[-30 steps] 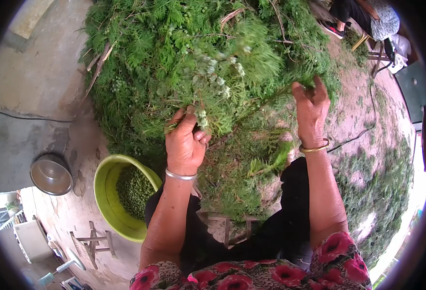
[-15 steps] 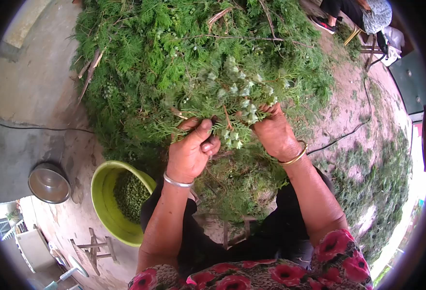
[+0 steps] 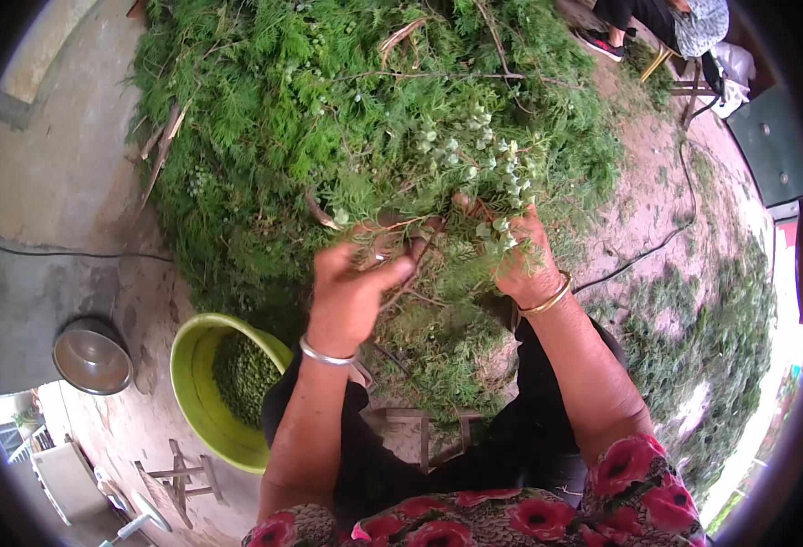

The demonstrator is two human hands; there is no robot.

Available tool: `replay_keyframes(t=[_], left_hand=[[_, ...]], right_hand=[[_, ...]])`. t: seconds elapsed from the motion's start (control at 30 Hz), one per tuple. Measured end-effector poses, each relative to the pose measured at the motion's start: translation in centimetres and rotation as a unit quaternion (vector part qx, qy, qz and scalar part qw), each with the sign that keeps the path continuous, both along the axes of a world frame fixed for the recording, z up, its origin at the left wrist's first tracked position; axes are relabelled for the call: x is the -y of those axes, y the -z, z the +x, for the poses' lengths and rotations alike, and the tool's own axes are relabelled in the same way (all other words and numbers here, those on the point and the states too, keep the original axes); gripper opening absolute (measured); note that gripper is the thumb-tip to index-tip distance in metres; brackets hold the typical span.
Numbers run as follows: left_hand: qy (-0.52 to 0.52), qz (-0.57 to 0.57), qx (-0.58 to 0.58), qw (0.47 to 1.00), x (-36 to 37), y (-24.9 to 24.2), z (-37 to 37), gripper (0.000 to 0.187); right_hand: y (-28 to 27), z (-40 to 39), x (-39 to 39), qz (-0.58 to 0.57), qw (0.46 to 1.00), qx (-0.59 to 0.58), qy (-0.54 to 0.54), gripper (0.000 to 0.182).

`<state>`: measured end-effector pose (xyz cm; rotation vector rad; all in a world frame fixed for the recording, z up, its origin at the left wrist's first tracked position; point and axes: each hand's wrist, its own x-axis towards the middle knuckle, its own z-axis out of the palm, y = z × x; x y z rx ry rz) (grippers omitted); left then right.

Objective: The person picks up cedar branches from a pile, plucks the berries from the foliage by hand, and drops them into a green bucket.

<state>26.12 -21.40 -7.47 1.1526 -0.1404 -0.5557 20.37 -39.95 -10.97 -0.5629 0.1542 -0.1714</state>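
A leafy conifer branch [image 3: 497, 164] bearing pale green cones is in my right hand [image 3: 524, 260], whose fingers are closed around its lower part, with sprigs covering some of the fingers. My left hand [image 3: 351, 292] is beside the branch's reddish stems, thumb stretched toward them. Motion blurs its fingers, so I cannot tell whether they grip a stem. Both hands hover in front of a large heap of green conifer cuttings [image 3: 264, 118]. Below my left hand, a yellow-green bucket [image 3: 191, 401] holds many small green cones [image 3: 244, 374].
A metal bowl [image 3: 93, 357] rests on the floor at left, near a small wooden stool [image 3: 181, 479]. Loose greenery [image 3: 693, 337] covers the ground at right. A black cable [image 3: 643, 253] crosses the floor. Another person [image 3: 666, 23] sits at top right.
My left hand has come out of its pinch near the stem, its thumb now extended and fingers blurred. The cone-bearing branch has shifted right and turned in my right hand.
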Motion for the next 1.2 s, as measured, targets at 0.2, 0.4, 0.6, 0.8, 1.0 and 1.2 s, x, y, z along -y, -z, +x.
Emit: replay_keyframes(t=[0.2,0.4,0.6,0.8,1.0,1.2], left_hand=[[-0.207,-0.088,-0.025,0.974,-2.5,0.1,2.1,0.019],[-0.141,0.011,0.169,0.975,-3.5,0.0,1.5,0.025],[-0.025,0.281,0.22,0.934,-2.8,0.3,0.9,0.017],[-0.016,0.25,0.097,0.963,-3.2,0.6,0.6,0.013],[-0.088,-0.026,-0.083,0.992,-4.3,0.8,1.1,0.005],[-0.177,-0.068,-0.184,0.964,-4.6,1.4,1.8,0.007]], right_hand=[[-0.4,0.0,0.6,0.071,0.996,0.027,-0.039,0.038],[-0.6,0.3,0.2,0.093,0.995,-0.015,-0.017,0.032],[2.5,0.1,0.5,-0.048,0.997,0.027,-0.044,0.031],[2.8,-0.1,0.7,-0.621,0.783,0.039,-0.025,0.034],[1.4,0.5,-1.5,0.098,0.995,0.012,-0.026,0.035],[3.3,0.0,-2.2,0.034,0.989,0.022,-0.143,0.044]])
